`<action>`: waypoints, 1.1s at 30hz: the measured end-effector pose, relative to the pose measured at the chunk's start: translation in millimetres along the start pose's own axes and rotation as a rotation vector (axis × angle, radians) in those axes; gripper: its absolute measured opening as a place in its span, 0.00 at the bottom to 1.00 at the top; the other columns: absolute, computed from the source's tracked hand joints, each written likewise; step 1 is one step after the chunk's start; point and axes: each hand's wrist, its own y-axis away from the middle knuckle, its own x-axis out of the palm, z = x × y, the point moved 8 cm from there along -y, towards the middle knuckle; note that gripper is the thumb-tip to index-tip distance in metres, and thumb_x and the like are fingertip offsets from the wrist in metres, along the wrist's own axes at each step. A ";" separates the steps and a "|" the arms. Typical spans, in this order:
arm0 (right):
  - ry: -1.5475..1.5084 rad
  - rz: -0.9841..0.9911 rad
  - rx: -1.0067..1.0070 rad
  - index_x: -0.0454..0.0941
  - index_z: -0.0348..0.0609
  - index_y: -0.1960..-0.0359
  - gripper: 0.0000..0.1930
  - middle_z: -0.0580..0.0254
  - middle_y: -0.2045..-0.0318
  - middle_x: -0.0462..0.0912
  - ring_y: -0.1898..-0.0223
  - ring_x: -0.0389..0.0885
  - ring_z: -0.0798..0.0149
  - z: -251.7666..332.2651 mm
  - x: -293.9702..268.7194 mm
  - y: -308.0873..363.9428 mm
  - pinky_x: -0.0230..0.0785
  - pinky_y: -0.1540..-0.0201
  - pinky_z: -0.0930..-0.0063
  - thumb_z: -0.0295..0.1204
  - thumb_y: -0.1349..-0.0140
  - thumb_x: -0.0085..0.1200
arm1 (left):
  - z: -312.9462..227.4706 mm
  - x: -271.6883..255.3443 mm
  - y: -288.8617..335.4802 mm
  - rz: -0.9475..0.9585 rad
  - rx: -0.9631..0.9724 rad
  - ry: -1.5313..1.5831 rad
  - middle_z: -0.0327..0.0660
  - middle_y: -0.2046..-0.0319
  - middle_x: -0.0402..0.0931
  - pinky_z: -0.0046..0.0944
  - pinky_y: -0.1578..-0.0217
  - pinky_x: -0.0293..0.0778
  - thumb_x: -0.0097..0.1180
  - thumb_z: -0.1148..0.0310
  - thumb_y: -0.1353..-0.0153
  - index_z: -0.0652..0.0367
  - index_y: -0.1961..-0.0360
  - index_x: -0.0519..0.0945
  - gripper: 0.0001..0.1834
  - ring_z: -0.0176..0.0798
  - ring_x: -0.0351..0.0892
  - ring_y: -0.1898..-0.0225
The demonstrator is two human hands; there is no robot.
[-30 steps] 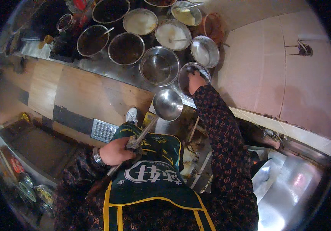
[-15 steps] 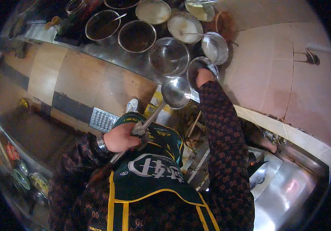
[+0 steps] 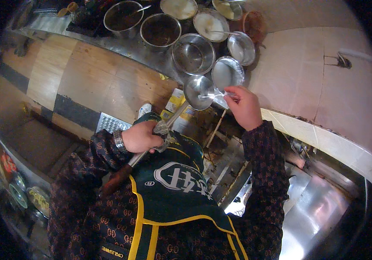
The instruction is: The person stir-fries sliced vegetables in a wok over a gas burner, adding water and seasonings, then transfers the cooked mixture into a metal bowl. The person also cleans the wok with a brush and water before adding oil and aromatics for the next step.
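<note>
My left hand (image 3: 141, 137) grips the long handle of a steel ladle (image 3: 198, 90), with a grey rag bunched at the grip. The ladle's round bowl hangs out in front of me, just below the counter edge. My right hand (image 3: 243, 105) pinches a small metal spoon (image 3: 214, 95) whose tip rests over the ladle bowl. Right behind the spoon stands a steel bowl of white powder (image 3: 226, 73). My dark patterned sleeves and green apron with yellow trim fill the lower middle.
Several round steel bowls (image 3: 193, 53) and pots (image 3: 160, 29) of seasonings and sauces line the steel counter ahead. A pale tiled wall (image 3: 324, 86) curves off to the right. A steel surface (image 3: 316, 208) lies at lower right, a wooden floor (image 3: 86, 78) and a floor drain grate (image 3: 111, 123) at left.
My right hand drew back from the bowl of white powder, carrying the small spoon over to the ladle bowl. The left hand kept hold of the ladle handle.
</note>
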 end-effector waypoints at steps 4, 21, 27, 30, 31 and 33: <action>0.041 0.006 0.018 0.81 0.36 0.55 0.12 0.55 0.58 0.83 0.61 0.85 0.62 25.4 -12.5 14.4 0.78 0.57 0.74 0.23 0.41 0.60 | -0.2 2.9 7.4 -0.008 0.000 0.002 0.40 0.77 0.79 0.36 0.72 0.75 0.55 0.67 0.44 0.65 0.59 0.76 0.15 0.32 0.79 0.77; -0.171 0.051 0.280 0.79 0.38 0.56 0.12 0.60 0.68 0.83 0.64 0.82 0.64 -125.1 44.6 -71.5 0.76 0.61 0.73 0.28 0.41 0.61 | 3.5 -12.0 10.5 -0.055 -0.013 -0.163 0.49 0.64 0.82 0.43 0.57 0.76 0.60 0.62 0.44 0.63 0.49 0.76 0.23 0.43 0.81 0.61; 0.595 0.157 0.147 0.74 0.40 0.45 0.21 0.46 0.43 0.72 0.48 0.78 0.42 -157.8 93.6 -115.2 0.72 0.45 0.51 0.28 0.42 0.52 | -3.9 -16.1 0.0 -0.035 0.209 -0.096 0.50 0.58 0.81 0.41 0.54 0.75 0.60 0.67 0.42 0.63 0.48 0.75 0.21 0.44 0.80 0.56; 0.620 0.139 0.166 0.73 0.38 0.46 0.17 0.41 0.42 0.70 0.50 0.78 0.40 -166.8 99.3 -121.8 0.73 0.46 0.51 0.26 0.37 0.46 | 1.8 -17.7 -3.0 -0.023 0.156 -0.144 0.50 0.57 0.81 0.42 0.53 0.74 0.60 0.68 0.43 0.64 0.48 0.75 0.21 0.45 0.80 0.55; 0.633 0.106 0.150 0.73 0.37 0.47 0.16 0.41 0.43 0.70 0.51 0.78 0.40 -166.9 98.8 -123.3 0.73 0.47 0.51 0.26 0.35 0.45 | 2.0 -18.9 -3.0 -0.030 0.151 -0.130 0.51 0.57 0.81 0.42 0.53 0.74 0.60 0.68 0.43 0.64 0.48 0.75 0.21 0.45 0.80 0.56; 0.562 0.057 0.120 0.76 0.37 0.52 0.14 0.40 0.48 0.74 0.53 0.79 0.40 -167.5 100.3 -129.1 0.74 0.49 0.52 0.28 0.32 0.40 | 1.7 -23.6 -5.3 -0.023 0.135 -0.086 0.51 0.57 0.81 0.42 0.53 0.74 0.60 0.68 0.43 0.63 0.49 0.75 0.21 0.45 0.80 0.56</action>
